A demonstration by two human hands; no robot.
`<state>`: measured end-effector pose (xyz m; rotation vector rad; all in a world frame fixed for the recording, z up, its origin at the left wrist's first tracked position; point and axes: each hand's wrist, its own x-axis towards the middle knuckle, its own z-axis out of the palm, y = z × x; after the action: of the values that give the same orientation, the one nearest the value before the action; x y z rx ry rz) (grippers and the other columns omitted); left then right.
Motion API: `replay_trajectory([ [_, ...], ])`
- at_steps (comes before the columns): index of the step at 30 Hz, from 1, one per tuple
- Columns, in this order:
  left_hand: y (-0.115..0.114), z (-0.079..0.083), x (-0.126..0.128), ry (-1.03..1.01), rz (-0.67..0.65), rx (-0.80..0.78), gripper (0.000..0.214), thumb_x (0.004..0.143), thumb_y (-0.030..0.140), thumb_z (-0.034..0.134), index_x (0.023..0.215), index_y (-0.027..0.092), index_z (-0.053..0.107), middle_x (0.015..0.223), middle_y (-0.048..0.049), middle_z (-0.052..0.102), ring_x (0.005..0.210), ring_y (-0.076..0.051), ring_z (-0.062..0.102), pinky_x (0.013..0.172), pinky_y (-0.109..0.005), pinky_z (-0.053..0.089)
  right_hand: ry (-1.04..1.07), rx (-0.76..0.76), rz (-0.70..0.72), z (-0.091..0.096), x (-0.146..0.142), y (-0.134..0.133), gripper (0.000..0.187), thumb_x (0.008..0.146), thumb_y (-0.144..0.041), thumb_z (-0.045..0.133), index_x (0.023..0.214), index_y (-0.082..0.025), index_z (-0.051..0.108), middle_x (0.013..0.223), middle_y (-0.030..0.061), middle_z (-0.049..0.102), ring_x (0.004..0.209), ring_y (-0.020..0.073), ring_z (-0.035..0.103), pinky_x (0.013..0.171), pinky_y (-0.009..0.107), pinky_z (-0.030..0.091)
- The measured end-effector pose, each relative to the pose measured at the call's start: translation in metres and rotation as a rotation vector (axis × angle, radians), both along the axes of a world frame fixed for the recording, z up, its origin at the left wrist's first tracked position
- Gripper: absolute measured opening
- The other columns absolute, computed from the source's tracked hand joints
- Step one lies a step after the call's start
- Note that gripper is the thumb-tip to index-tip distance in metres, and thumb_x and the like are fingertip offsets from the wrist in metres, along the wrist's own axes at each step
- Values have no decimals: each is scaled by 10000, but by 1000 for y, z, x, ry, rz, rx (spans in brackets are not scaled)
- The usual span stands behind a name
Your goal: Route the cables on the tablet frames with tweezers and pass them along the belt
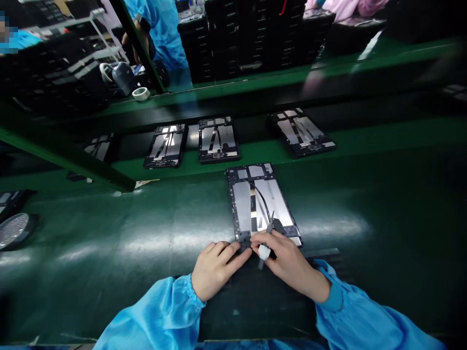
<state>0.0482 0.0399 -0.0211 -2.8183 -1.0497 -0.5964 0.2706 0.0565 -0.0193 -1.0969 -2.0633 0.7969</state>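
An opened tablet (279, 199) lies on the green bench in front of me, its silver inner plates, dark ribbon cable and thin black cable exposed. My left hand (215, 267) is at its near left corner, fingertips and thumb closed on the edge. At the near edge, my right hand (288, 260) bends over the tablet with thumb and forefinger pinched close to my left thumb. Through the right hand's grip runs a slim grey pointed tool, apparently tweezers (270, 225), with a white wrap (264, 252). Its point faces away from me, over the tablet. The fingertips' exact contact is hidden.
Several similar opened tablets (219, 139) lie along a dark strip behind the bench. A green post (73, 153) slants across the left, near a round lamp-like object (16, 231). A tape roll (141, 94) sits on the far ledge before stacked black trays (255, 39). Other people stand beyond.
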Motion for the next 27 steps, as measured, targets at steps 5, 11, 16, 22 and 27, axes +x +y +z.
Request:
replay_trajectory([
  [5,-2,-1,5,34,41,-4,327,1022,130,354,1268,182,563,1100,-82,641,853,-177,588,667,-308,464,89,-33,-51,3,12,-2,216,952,-154,523,1113,-240,638,857,38,711,787,210,680,720,333,560],
  [11,-3,-5,8,29,72,-32,314,1022,140,337,1226,174,572,1072,-91,638,845,-183,591,675,-306,478,254,-247,-108,4,25,-16,307,1015,-291,439,1269,-267,609,770,4,635,507,118,575,506,254,534],
  [16,-2,-5,7,-4,73,-47,305,1021,142,345,1228,168,567,1078,-89,636,854,-189,595,682,-310,479,217,-309,-129,0,16,-19,148,968,-277,505,1034,-206,617,734,10,674,504,127,612,491,248,536],
  [22,-3,-6,5,-8,73,-60,313,1026,151,335,1235,182,566,1074,-85,631,867,-182,595,698,-302,485,152,-250,-129,-1,20,-18,130,954,-261,515,953,-204,632,750,30,694,546,145,637,511,256,522],
  [27,-2,-6,3,1,66,-64,311,1013,141,367,1251,186,562,1079,-87,630,853,-185,595,703,-311,504,173,-268,-250,-5,29,-17,154,956,-285,509,893,-200,621,638,8,671,471,139,615,458,244,502],
])
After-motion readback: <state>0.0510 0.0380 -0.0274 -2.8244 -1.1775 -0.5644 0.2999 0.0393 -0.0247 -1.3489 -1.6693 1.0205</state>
